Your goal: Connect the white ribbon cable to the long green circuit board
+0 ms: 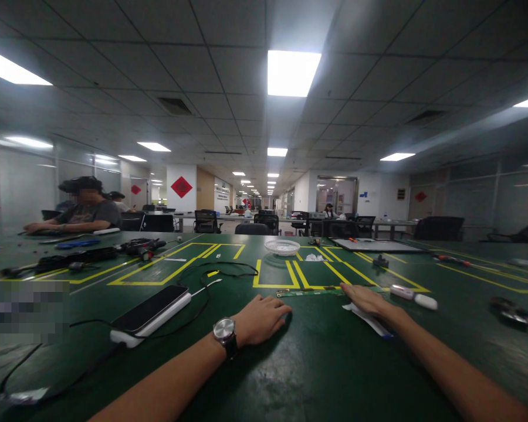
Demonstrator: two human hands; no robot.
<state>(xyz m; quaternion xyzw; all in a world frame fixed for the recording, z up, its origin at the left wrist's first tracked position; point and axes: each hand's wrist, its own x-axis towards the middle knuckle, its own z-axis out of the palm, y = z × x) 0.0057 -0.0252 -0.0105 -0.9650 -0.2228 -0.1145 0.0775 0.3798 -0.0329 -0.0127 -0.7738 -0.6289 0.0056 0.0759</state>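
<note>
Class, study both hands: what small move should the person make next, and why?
Perhaps slide the left hand slightly forward to the left end of the thin green strip. Its fingers appear empty and lie just short of that end, while the right hand is already by the other end, over a white paper.

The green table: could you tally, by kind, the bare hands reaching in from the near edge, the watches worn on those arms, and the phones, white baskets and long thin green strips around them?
Bare hands: 2, left hand and right hand
Wristwatch: 1
Phone: 1
White basket: 1
Thin green strip: 1
Total: 6
</note>
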